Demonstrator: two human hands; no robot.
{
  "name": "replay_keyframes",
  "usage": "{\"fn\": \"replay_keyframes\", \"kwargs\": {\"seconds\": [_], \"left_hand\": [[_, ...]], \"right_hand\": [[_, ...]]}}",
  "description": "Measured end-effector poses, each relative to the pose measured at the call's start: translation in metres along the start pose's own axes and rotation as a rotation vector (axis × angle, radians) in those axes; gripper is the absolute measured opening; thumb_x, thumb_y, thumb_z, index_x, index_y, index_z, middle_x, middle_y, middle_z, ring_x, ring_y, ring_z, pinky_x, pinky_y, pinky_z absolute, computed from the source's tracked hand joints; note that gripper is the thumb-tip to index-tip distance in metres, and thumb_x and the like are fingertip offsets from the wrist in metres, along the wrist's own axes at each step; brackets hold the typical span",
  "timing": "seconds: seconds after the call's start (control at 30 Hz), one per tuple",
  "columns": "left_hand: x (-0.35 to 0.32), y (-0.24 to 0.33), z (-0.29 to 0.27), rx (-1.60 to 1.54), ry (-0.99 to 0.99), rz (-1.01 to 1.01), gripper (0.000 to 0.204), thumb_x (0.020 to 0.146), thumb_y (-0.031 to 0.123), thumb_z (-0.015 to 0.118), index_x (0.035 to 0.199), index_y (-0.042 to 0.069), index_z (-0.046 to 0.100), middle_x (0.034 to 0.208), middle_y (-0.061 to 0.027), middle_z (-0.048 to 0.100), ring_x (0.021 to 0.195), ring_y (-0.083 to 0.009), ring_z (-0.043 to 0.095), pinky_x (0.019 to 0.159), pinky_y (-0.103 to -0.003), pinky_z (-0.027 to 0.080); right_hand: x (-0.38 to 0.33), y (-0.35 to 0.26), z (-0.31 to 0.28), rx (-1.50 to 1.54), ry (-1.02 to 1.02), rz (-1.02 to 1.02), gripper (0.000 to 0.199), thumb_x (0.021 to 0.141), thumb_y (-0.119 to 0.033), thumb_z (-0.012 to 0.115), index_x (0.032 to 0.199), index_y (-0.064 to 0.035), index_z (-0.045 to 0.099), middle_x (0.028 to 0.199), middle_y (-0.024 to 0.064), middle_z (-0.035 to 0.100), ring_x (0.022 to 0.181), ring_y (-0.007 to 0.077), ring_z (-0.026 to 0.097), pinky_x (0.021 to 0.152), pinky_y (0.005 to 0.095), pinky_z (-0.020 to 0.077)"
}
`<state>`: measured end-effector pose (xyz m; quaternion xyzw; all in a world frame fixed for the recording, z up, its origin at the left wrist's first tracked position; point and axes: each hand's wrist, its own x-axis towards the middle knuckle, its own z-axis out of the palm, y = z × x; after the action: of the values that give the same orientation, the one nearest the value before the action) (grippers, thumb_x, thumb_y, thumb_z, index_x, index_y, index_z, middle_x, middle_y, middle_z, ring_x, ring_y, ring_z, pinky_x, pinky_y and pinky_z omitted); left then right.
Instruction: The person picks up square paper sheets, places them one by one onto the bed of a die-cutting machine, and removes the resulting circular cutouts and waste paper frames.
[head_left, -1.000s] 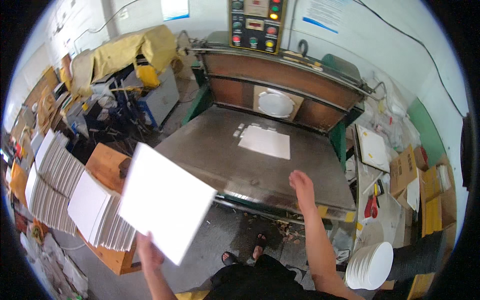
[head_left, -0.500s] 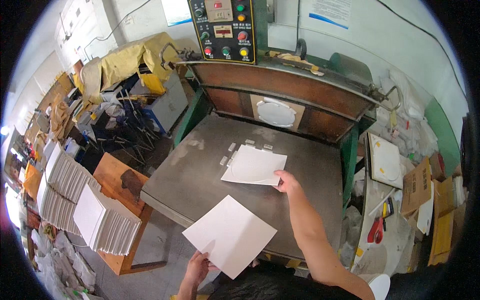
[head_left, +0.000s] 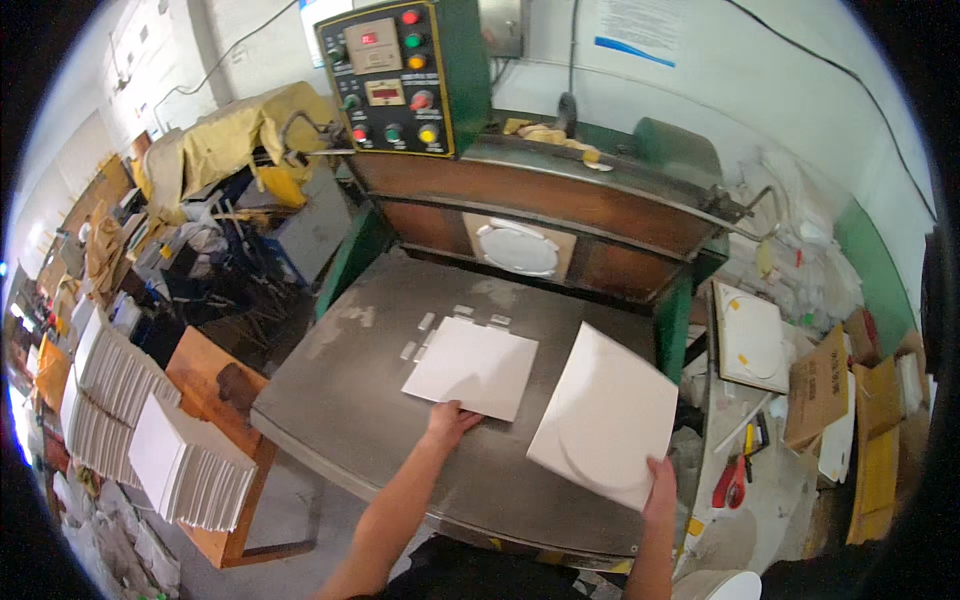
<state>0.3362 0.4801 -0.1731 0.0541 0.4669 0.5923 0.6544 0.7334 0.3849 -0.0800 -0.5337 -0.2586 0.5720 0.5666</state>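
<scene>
A plain white square board [head_left: 472, 366] lies on the grey press bed [head_left: 330, 385], its far-left edges against several small pale stop blocks [head_left: 425, 322]. My left hand [head_left: 452, 424] grips its near edge, fingers partly hidden at the board. To the right, my right hand [head_left: 658, 484] holds a second white board [head_left: 606, 415] by its lower right corner. This one is tilted above the bed and has a curved cut line near its lower part. Upright behind the bed, the machine's brown plate [head_left: 420, 228] carries a round white die [head_left: 518, 249].
A control box [head_left: 385, 80] with coloured buttons stands above the plate. Stacks of white boards [head_left: 195, 470] rest on a wooden table [head_left: 205, 365] at left. On the right-hand bench lie red-handled scissors [head_left: 735, 482], a cutter and a board [head_left: 748, 335]; cardboard boxes [head_left: 818, 385] stand beyond.
My left hand has brought the plain board onto the bed against the blocks. My right hand has pulled the round-cut board off that spot, to the right and nearer. The view has shifted.
</scene>
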Motion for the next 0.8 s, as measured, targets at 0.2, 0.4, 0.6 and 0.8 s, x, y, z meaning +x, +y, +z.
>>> {"fn": "replay_keyframes", "kwargs": {"seconds": [0.2,0.4,0.6,0.8], "left_hand": [[-0.023,-0.002,-0.006,0.728,0.141,0.214,0.050,0.087,0.021,0.059,0.129,-0.002,0.044,0.127,-0.0208,0.050,0.118,-0.0346,0.051,0.096,-0.048,0.045],[0.019,-0.045,0.080,1.930,-0.013,0.985,0.061,0.079,0.030,0.063,0.133,0.005,0.046,0.141,-0.0193,0.042,0.138,-0.0361,0.028,0.112,-0.056,0.019],[0.067,-0.061,0.058,2.003,-0.047,0.851,0.056,0.084,0.029,0.057,0.134,0.007,0.045,0.148,-0.0158,0.036,0.141,-0.0366,0.021,0.114,-0.058,0.011],[-0.059,-0.027,0.063,0.837,-0.733,0.454,0.035,0.095,0.029,0.056,0.117,0.003,0.059,0.098,-0.0096,0.068,0.090,-0.0210,0.065,0.080,-0.033,0.051]], "right_hand": [[-0.112,0.036,-0.051,-0.009,0.458,-0.038,0.048,0.078,-0.012,0.060,0.123,0.0013,0.053,0.113,0.0134,0.062,0.100,0.0248,0.060,0.089,0.0353,0.0457],[-0.165,0.046,-0.015,-0.324,0.506,-0.236,0.034,0.083,-0.008,0.055,0.115,0.0050,0.057,0.105,0.0128,0.065,0.095,0.0199,0.060,0.085,0.0307,0.0453],[-0.223,0.005,0.056,0.057,0.488,-0.146,0.040,0.083,-0.008,0.056,0.120,0.0066,0.053,0.110,0.0151,0.063,0.097,0.0227,0.061,0.085,0.0328,0.0477],[-0.268,0.049,0.044,0.132,0.616,-0.057,0.035,0.085,-0.005,0.059,0.119,0.0041,0.056,0.106,0.0103,0.065,0.093,0.0197,0.063,0.083,0.0317,0.0497]]}}
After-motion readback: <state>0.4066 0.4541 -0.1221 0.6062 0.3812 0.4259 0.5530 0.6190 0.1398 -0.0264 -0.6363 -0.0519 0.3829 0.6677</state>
